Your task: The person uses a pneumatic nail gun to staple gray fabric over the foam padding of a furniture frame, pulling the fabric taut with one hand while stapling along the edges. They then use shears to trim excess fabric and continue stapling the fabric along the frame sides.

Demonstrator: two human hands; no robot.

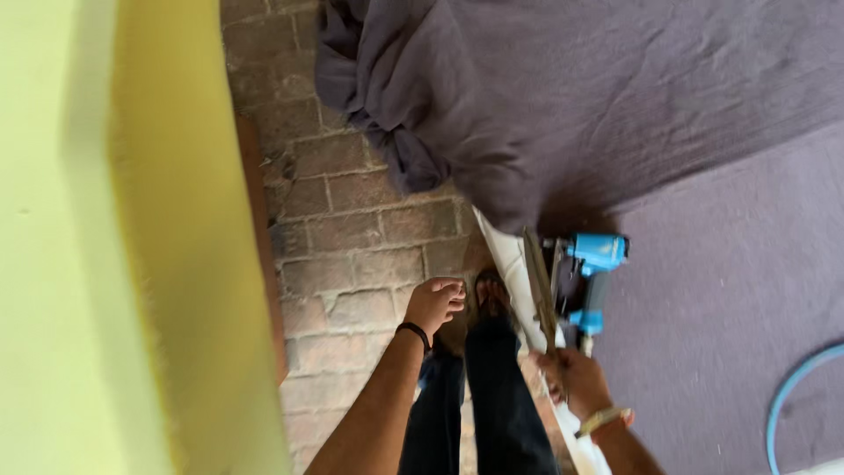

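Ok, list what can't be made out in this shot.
- Head view: right hand is motion-blurred; its grip near the blue tool is unclear.
- The blue hose is cut off by the right edge.
- What lies under the purple fabric is hidden by it.
- Left hand is loosely curled; its palm is unseen.

Blue pneumatic staple gun [591, 280] with long metal magazine: lies at fabric-covered frame edge, right of centre, body toward purple fabric, magazine angled near-to-far. Blurred by motion; gripped at near end by right hand [576, 380].
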